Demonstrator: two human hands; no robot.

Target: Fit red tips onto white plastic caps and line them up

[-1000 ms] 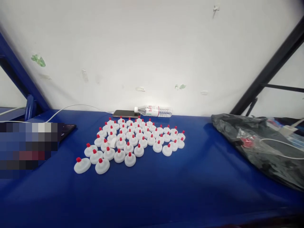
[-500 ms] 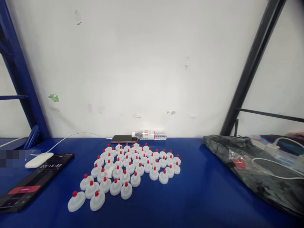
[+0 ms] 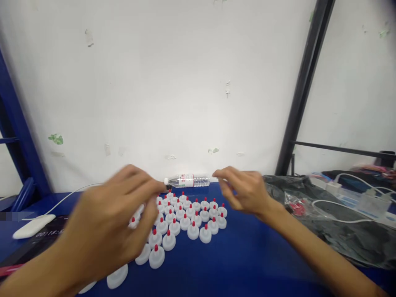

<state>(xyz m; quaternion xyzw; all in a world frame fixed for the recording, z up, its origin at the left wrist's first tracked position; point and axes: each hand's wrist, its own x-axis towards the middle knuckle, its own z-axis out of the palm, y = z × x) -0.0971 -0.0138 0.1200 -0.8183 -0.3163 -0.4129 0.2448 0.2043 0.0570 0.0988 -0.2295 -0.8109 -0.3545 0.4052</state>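
My left hand [image 3: 120, 210] is raised over the left part of a group of white nozzle caps with red tips [image 3: 174, 227], hiding many of them. Motion blurs its fingers, which bend toward the thumb; whether anything is between them I cannot make out. My right hand [image 3: 243, 187] hovers above the table just right of the group. Its fingers curl forward with the thumb apart below, and nothing shows in the gap. Several caps stand upright, tips up, between the two hands. Part of a white cap [image 3: 117, 277] shows beneath my left wrist.
A clear plastic bottle [image 3: 187, 180] lies along the wall on the blue table [image 3: 247, 255]. At left, a phone [image 3: 21, 251] showing a timer is partly covered by my left arm, near a white rounded device [image 3: 34, 227]. A dark plastic bag [image 3: 337, 237] and cables lie right.
Both hands have come into view from below, over the table. The view has shifted slightly, tilting up and to the right. The visible caps keep their arrangement.
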